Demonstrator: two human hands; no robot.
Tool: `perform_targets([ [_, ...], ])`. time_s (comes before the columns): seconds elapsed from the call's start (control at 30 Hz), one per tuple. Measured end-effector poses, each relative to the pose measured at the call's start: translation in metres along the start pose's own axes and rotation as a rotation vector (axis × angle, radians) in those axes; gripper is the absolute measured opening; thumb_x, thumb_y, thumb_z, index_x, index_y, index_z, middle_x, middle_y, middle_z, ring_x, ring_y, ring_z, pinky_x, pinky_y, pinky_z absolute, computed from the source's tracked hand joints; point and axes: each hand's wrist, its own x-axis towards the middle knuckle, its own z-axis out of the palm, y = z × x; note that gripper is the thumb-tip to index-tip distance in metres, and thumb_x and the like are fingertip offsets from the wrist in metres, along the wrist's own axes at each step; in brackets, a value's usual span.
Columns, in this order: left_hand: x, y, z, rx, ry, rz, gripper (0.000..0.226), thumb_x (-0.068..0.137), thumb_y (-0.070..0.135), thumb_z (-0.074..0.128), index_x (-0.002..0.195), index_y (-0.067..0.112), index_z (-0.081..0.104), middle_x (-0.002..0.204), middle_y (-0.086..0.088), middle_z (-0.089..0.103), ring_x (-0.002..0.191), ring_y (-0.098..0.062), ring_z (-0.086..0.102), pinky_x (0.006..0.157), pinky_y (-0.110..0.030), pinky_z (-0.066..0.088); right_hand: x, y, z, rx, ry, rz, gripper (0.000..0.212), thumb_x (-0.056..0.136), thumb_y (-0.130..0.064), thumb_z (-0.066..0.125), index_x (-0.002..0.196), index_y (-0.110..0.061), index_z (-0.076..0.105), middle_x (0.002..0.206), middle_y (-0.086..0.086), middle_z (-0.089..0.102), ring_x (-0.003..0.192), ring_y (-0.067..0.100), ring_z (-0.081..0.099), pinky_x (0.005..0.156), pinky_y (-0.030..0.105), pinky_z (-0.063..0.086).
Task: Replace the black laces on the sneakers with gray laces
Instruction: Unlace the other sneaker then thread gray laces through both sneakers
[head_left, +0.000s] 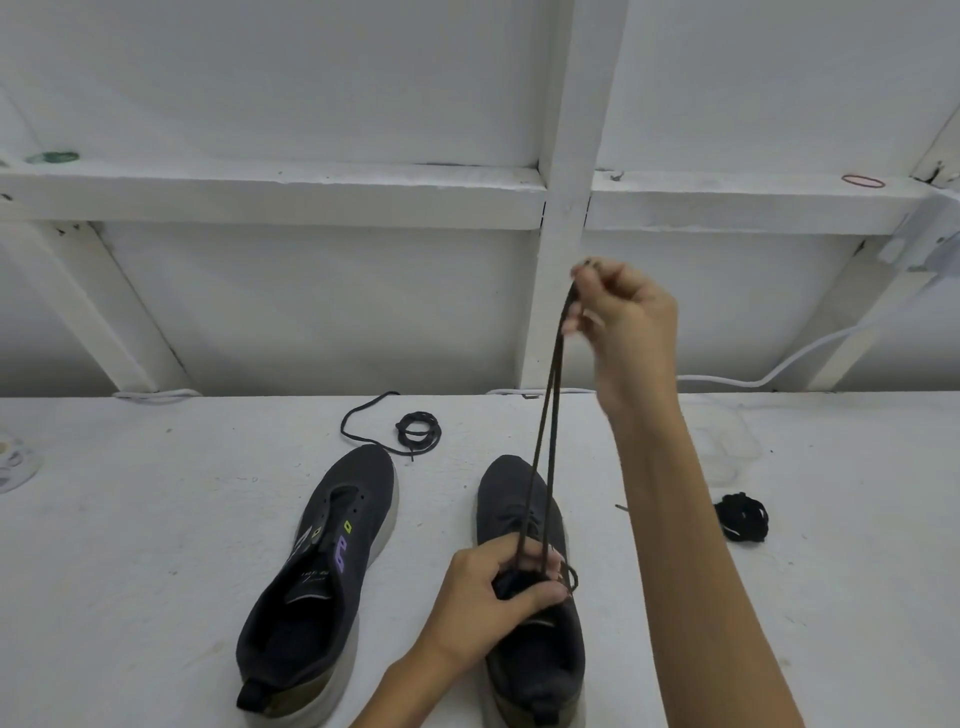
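Two dark grey knit sneakers with pale soles stand side by side on the white table (130, 571), toes toward the top of the frame. The unlaced sneaker (322, 571), with purple lettering and two yellow-green tabs, is at lower centre-left. The second sneaker (509, 493) is at lower centre-right.

Three laces show. A dark lace (550, 415) rises in two taut strands from the second sneaker to the right hand (623, 332), which pinches both strands between thumb and curled fingers at centre-right. The left hand (488, 597) sits on that sneaker's tongue, fingers and thumb curled round the same strands where they leave the shoe, with a small loop beside its fingertips. A coiled black lace (418, 428) with a loose tail lies just above the unlaced sneaker's toe. A bundled black lace (743, 517) lies at the right, past the forearm.

Two rubber bands lie on the white ledge: a red rubber band (862, 181) at upper right and a green rubber band (52, 157) at upper left. One white cable (779, 374) runs along the table's back edge.

The left hand hides the second sneaker's upper eyelets, and the bottom edge cuts off its heel. The held lace's true colour is hard to judge, dark grey or brownish. A round pale object (13, 462) is cut off at the left edge. A clear plastic tub (727, 447) at the right is faint, and its contents cannot be made out.
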Motion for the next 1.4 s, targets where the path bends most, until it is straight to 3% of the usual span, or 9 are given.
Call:
perform_targets([
  [0.13,0.005,0.004,-0.003,-0.085,-0.022,-0.06,0.012,0.082,0.012,0.076,0.093,0.012,0.073,0.089,-0.001,0.075,0.089,-0.014,0.071,0.085,-0.021,0.052,0.045,-0.004,0.009,-0.022,0.079,-0.124,0.009,0.092,0.002,0.06,0.085,-0.003,0.063,0.07,0.008,0.053,0.052,0.011,0.052,0.052,0.021,0.05],
  [0.23,0.01,0.008,-0.007,-0.146,-0.031,-0.08,0.008,0.09,0.012,0.067,0.092,0.007,0.072,0.087,-0.009,0.075,0.088,-0.023,0.072,0.086,-0.026,0.053,0.044,0.024,-0.004,-0.315,-0.06,0.005,0.015,0.091,0.001,0.062,0.105,0.001,0.064,0.081,0.012,0.058,0.06,0.016,0.062,0.06,0.03,0.057],
  [0.37,0.014,0.012,-0.005,-0.182,-0.026,-0.074,0.011,0.091,0.01,0.065,0.094,0.003,0.071,0.087,-0.011,0.075,0.087,-0.024,0.072,0.086,-0.028,0.054,0.002,0.032,-0.053,-0.929,-0.505,0.434,0.03,0.09,-0.031,0.068,0.089,-0.001,0.07,0.076,0.009,0.067,0.06,0.022,0.064,0.05,0.028,0.051],
  [0.47,0.014,0.012,-0.001,-0.183,-0.024,-0.07,0.011,0.091,0.012,0.065,0.094,0.004,0.071,0.088,-0.011,0.075,0.088,-0.025,0.072,0.089,-0.032,0.055,-0.042,0.037,-0.08,-0.995,-0.852,0.657,0.043,0.089,-0.044,0.065,0.074,-0.005,0.072,0.068,0.005,0.071,0.06,0.018,0.064,0.049,0.022,0.043],
  [0.67,0.014,0.013,0.004,-0.149,0.015,-0.087,0.005,0.088,0.01,0.069,0.09,0.008,0.073,0.082,-0.005,0.076,0.079,-0.014,0.072,0.08,-0.022,0.053,-0.088,0.045,-0.068,-0.556,-0.568,0.478,0.028,0.085,-0.016,0.074,0.076,0.01,0.065,0.064,0.029,0.057,0.05,0.025,0.051,0.05,0.028,0.042],
  [0.93,0.017,0.012,-0.007,-0.098,-0.116,-0.087,0.028,0.072,0.005,0.081,0.094,0.017,0.069,0.094,-0.002,0.074,0.093,-0.016,0.071,0.087,-0.024,0.053,-0.079,0.03,-0.049,-0.448,-0.374,0.34,0.011,0.079,0.002,0.072,0.069,0.007,0.07,0.057,0.009,0.052,0.046,0.013,0.042,0.043,0.021,0.032],
  [1.07,0.014,0.01,-0.006,-0.168,-0.135,-0.087,0.01,0.082,0.012,0.073,0.09,0.016,0.073,0.093,-0.007,0.075,0.091,-0.022,0.071,0.087,-0.028,0.053,-0.085,0.032,-0.056,-0.455,-0.405,0.389,0.012,0.082,-0.006,0.072,0.076,0.005,0.071,0.055,0.014,0.053,0.044,0.015,0.043,0.046,0.023,0.037],
  [1.27,0.008,0.013,-0.026,-0.228,0.437,-0.059,0.012,0.091,0.004,0.06,0.099,0.009,0.067,0.089,-0.005,0.076,0.082,-0.022,0.074,0.081,-0.027,0.052,-0.093,0.043,-0.097,-0.426,0.02,0.335,0.013,0.085,-0.003,0.07,0.096,-0.001,0.064,0.057,0.018,0.057,0.041,0.018,0.046,0.038,0.024,0.034],
  [1.4,0.001,-0.013,-0.061,0.099,0.532,-0.142,0.06,0.082,-0.015,0.06,0.124,0.025,0.047,0.138,0.004,0.048,0.119,-0.014,0.057,0.096,-0.025,0.048,-0.092,0.058,-0.139,-0.918,-0.033,0.567,0.033,0.082,-0.01,0.076,0.096,-0.003,0.047,0.063,0.021,0.065,0.041,0.024,0.052,0.037,0.025,0.034],
])
